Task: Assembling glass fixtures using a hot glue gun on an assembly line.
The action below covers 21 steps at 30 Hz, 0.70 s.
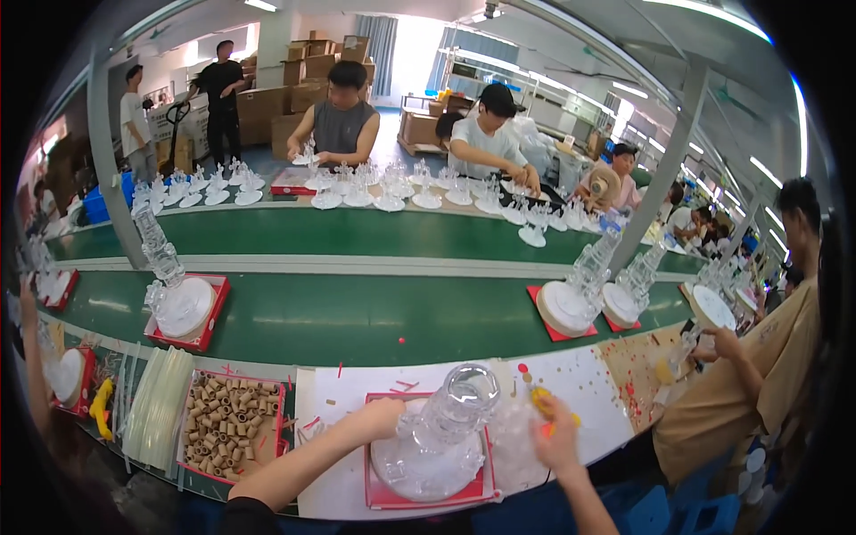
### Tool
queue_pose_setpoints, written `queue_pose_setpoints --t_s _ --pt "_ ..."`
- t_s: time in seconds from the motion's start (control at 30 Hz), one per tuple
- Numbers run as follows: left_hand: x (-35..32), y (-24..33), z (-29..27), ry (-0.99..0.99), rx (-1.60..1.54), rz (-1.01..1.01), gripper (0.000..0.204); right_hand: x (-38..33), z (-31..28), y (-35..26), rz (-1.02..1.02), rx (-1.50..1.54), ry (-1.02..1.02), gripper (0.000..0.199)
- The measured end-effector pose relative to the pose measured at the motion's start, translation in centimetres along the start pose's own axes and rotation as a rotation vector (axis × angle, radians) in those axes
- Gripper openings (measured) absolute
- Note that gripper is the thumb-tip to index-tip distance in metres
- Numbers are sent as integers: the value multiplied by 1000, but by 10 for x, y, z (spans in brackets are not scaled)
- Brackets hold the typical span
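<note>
A tall clear plastic tower of stacked transparent pieces (446,428) stands on a red square tray (379,486) at the near edge of the counter (357,316). The left hand (383,415) is closed on the tower's left side. Right of the tower, the right hand (555,437) is clamped on a small yellow tool (539,401).

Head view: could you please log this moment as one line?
left hand: on clear stacked piece | right hand: holds yellow tool | piece on red tray
</note>
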State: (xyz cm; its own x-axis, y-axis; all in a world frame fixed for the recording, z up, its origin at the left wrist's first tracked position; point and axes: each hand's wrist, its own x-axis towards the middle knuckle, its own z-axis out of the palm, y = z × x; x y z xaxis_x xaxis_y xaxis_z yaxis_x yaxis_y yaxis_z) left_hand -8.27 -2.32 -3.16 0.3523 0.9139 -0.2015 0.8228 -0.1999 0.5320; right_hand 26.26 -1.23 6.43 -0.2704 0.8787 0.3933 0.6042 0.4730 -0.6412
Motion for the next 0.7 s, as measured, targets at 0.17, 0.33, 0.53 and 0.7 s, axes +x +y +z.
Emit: queue_pose_setpoints --t_s 0.17,0.33,0.53,0.7 --pt "8 -17 5 -133 7 76 39 50 60 0 130 487 -649 45" --pt "0 -20 21 -9 146 -49 29 52 141 21 -533 -210 -669 44" --pt "2 28 -13 -115 182 -26 34 -112 119 233 -570 -374 -660 38" --pt "1 16 -12 -92 151 -125 32 -44 182 200 -660 -484 -566 35"
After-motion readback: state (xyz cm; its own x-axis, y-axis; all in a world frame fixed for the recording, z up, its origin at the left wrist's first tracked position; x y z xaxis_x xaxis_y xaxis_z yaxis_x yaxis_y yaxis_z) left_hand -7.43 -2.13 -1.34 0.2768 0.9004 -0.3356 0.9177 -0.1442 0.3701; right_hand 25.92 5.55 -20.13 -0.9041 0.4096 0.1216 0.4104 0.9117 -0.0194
